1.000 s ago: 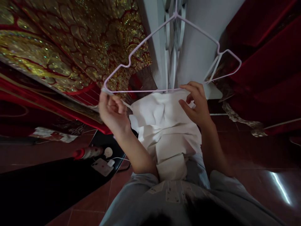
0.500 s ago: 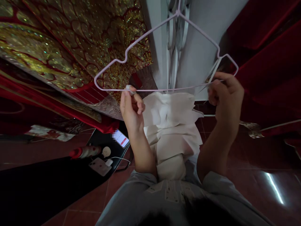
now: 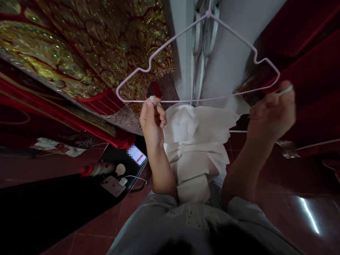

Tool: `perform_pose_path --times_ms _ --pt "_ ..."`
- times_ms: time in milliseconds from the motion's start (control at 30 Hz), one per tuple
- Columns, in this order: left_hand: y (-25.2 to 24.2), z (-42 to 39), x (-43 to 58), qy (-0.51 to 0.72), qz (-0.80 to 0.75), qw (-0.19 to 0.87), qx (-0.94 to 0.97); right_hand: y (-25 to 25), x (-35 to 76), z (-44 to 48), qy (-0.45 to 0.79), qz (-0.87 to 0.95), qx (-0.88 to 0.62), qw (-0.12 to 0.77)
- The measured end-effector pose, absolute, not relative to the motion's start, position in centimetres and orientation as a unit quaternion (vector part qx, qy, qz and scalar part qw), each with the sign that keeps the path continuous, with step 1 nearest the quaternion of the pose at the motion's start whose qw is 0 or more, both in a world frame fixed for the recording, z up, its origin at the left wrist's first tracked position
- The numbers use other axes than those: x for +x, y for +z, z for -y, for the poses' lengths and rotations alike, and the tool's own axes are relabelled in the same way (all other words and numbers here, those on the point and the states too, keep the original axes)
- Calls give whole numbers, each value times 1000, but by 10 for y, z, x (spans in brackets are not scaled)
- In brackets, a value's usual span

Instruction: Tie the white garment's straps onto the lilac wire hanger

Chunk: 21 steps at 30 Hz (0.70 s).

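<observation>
A pale pink clothes hanger point(image 3: 170, 41) hangs in front of me. My left hand point(image 3: 153, 118) is closed in a pinch on the left part of its bottom bar, with a white band point(image 3: 152, 98) across a finger; I cannot tell whether that is a strap or tape. To the right of the hanger, apart from it, my right hand point(image 3: 275, 108) has curled fingers with a thin white strap point(image 3: 286, 90) over them. A cream layered garment point(image 3: 202, 156) hangs below the bar in front of my body, and one edge reaches toward my right hand.
Red-and-gold sequined garments point(image 3: 92, 53) hang at the left, dark red cloth point(image 3: 313, 63) at the right. At lower left, a black bench point(image 3: 66, 198) bears a lit phone point(image 3: 137, 155), another phone point(image 3: 113, 186) and a bottle point(image 3: 98, 169). White metal bars point(image 3: 198, 67) stand behind the hanger.
The white strap has come off the hanger's right notch, and my right hand has moved right, away from the bar. The hanger has shifted slightly right; my left hand keeps its pinch.
</observation>
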State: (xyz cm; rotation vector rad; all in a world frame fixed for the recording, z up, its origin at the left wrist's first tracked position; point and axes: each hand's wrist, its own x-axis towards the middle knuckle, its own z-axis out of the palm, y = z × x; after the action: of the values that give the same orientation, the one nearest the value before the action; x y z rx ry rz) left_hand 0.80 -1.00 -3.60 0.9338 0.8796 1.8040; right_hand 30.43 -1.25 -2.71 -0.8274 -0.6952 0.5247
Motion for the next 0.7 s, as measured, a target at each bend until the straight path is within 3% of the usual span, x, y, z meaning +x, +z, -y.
perform_pose_path --times_ms 100,267,400,600,700 --pt "-37 11 10 733 -343 448 380 -27 274 29 262 382 -408 787" --pt "-36 15 11 741 -344 439 374 -17 245 32 310 573 -458 605" --pt "-41 12 3 769 -345 380 381 -22 249 28 279 565 -469 618" --pt "-65 -4 -34 842 -393 158 333 -27 260 29 278 572 -466 615" --pt "-68 -13 -59 833 -387 131 374 -25 261 28 290 568 -464 615"
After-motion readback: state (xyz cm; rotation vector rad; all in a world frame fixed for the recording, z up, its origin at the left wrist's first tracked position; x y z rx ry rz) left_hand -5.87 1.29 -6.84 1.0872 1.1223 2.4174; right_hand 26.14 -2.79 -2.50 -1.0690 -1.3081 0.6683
